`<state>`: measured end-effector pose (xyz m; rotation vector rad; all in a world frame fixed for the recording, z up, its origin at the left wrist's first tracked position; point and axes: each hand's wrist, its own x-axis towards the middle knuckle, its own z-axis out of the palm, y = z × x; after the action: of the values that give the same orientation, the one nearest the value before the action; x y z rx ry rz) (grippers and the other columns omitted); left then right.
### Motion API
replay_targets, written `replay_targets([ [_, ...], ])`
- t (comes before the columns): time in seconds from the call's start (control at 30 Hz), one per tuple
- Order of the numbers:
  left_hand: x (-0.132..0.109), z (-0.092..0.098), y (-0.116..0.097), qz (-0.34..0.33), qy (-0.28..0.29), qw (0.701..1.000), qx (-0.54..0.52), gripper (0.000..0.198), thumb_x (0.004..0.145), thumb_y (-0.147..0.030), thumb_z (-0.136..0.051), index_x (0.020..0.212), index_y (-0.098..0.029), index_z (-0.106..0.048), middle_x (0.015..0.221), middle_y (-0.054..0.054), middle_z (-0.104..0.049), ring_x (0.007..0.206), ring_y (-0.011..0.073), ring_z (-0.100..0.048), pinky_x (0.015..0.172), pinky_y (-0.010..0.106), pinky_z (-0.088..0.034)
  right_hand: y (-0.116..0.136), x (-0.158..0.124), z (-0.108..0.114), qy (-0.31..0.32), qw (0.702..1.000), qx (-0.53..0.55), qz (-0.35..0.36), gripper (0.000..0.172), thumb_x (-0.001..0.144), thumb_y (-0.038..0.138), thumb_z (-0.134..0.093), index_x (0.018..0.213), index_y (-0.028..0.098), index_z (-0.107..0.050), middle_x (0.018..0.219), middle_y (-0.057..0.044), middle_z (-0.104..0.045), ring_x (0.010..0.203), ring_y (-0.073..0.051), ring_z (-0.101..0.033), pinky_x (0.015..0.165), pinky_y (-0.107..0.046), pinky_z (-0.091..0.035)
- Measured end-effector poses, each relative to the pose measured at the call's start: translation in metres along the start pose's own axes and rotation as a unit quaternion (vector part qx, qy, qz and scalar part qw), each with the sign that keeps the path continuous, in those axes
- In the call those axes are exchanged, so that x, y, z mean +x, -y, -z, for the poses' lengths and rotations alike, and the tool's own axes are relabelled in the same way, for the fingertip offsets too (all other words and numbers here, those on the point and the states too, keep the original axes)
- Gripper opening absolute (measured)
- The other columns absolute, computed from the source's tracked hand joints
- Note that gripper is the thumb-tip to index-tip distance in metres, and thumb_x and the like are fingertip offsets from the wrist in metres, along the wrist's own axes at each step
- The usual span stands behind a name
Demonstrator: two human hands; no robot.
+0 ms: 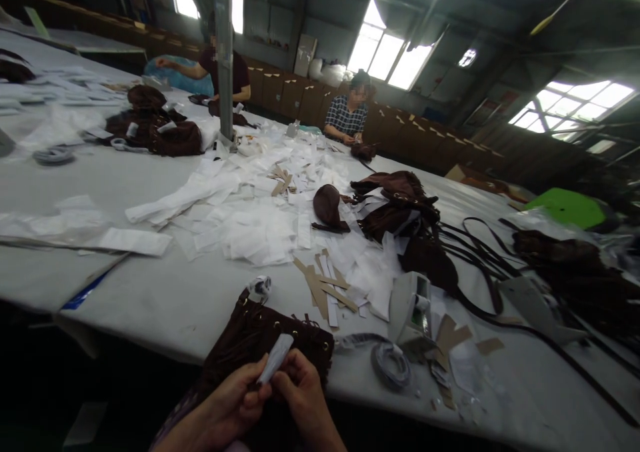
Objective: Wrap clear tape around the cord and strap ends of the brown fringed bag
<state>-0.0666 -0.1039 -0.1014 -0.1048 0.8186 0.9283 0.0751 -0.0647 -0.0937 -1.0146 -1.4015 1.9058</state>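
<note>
A narrow white paper-like wrap (277, 357) stands tilted between my two hands. My left hand (239, 399) is closed, pinching its lower end. My right hand (304, 391) is closed too, its thumb and fingers pressed against the wrap's right side. What lies inside the wrap, if anything, is hidden. Just behind my hands, a dark brown bag (307, 339) with fringe and metal eyelets rests at the table's near edge. A small bundle in clear and white wrapping (260, 288) sits at the bag's upper left corner.
White sheets (260, 232) and tan card strips (325, 285) litter the table (165, 299). To the right are a tape dispenser (411, 312), a wrapped coiled strap (391, 365) and brown bags (395, 205) with long straps. A metal post (225, 59) rises beyond; two people work at the far side.
</note>
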Motion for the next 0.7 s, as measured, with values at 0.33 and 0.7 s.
replay_targets([
  [0.33,-0.014,0.001,-0.029,-0.254,-0.095,0.852,0.449,0.055,0.084,-0.065,-0.041,0.072,-0.015,-0.061,0.060,0.003,-0.061,0.045,0.0130,-0.053,0.044,0.023,-0.039,0.002,-0.044,0.140,-0.386,0.703,-0.592,0.082,0.036,0.082,0.036,-0.051,0.105,0.013,-0.066,0.110,-0.018,-0.063,0.106,-0.033,-0.054,0.093,-0.049,-0.040],
  [0.7,0.013,-0.003,-0.094,-0.412,-0.156,0.665,0.602,0.072,0.074,-0.040,-0.065,0.138,-0.020,-0.040,0.122,0.012,-0.056,0.110,0.0281,-0.053,0.099,0.042,-0.039,0.052,-0.010,0.142,-0.424,0.759,-0.494,0.023,0.056,0.084,0.058,-0.043,0.117,0.016,-0.061,0.093,-0.014,-0.072,0.083,-0.028,-0.067,0.073,-0.037,-0.048],
])
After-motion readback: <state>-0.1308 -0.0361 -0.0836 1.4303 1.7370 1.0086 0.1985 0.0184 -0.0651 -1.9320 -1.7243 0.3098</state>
